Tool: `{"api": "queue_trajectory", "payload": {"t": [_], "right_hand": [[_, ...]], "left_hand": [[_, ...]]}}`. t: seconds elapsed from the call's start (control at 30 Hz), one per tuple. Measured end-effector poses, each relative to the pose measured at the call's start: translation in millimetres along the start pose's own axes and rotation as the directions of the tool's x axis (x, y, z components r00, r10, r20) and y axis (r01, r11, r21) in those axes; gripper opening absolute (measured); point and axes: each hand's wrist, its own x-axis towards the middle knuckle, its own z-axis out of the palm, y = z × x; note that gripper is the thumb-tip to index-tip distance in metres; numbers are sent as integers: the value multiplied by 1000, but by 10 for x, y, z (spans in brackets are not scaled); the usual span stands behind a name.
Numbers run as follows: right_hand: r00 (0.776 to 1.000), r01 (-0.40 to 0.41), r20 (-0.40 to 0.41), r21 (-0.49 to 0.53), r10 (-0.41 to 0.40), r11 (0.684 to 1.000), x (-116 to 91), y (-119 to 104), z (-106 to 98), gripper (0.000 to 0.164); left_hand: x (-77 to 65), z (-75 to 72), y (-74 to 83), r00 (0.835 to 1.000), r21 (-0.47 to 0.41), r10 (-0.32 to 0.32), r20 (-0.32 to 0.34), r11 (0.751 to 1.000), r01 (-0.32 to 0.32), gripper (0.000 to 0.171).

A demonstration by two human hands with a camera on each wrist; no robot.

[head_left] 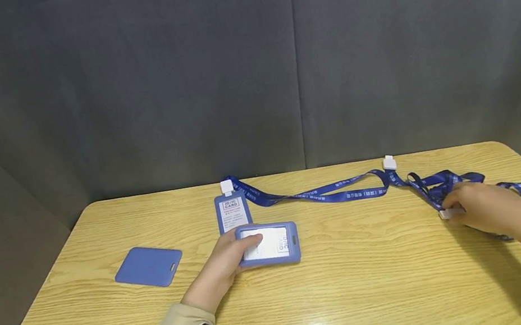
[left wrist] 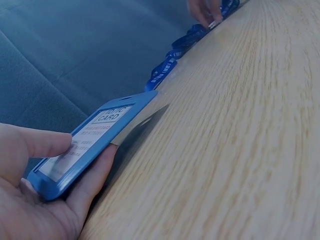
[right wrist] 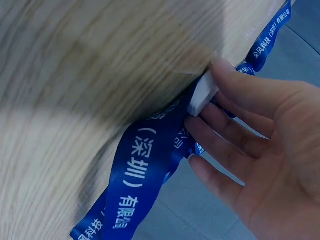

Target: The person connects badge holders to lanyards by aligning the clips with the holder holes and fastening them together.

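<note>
My left hand [head_left: 226,256] holds a blue ID card holder [head_left: 293,241] just over the table, thumb across its clear window and fingers beneath. In the left wrist view the card holder [left wrist: 107,127] shows a printed white insert and a slot at its far end. Over on the right, my right hand [head_left: 482,204] pinches the white clip [right wrist: 204,93] of a blue lanyard [right wrist: 135,170] between thumb and fingers. White lettering runs along the strap. Loops of this lanyard [head_left: 439,179] lie bunched around the hand.
Behind the left hand lies another card holder [head_left: 232,209], joined to a lanyard [head_left: 317,194] stretching right. A flat blue piece with a slot [head_left: 149,266] lies at the left. Another white clip [head_left: 389,163] sits near the wooden table's [head_left: 351,284] back edge, before a dark curtain [head_left: 176,85].
</note>
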Motion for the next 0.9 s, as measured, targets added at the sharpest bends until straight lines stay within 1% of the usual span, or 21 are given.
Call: {"api": "queue_trajectory", "payload": {"t": [0.23,0.43,0.6,0.73,0.83,0.9], "right_hand": [[1000,-27,8,20,27,999,-3,-4,14,7],[998,-61,13,10,61,998,-14,-40,0,6],[997,-76,19,2,76,997,-23,-84,-25,10],[997,-83,0,6,83,997,-9,-148,-65,19],[995,-98,-8,5,98,995,9,-204,-96,29],[995,-103,-15,6,103,995,22,-250,-119,32]], "left_hand": [[10,-11,-7,1000,-5,-8,6,1000,8,33],[5,-12,2,1000,-5,5,14,1000,-5,31],[7,-14,-4,1000,3,8,22,1000,-8,31],[9,-12,-4,1000,-1,11,23,1000,-11,30],[10,-13,-2,1000,5,10,17,1000,-10,30],[10,-14,1,1000,7,6,17,1000,-6,30]]}}
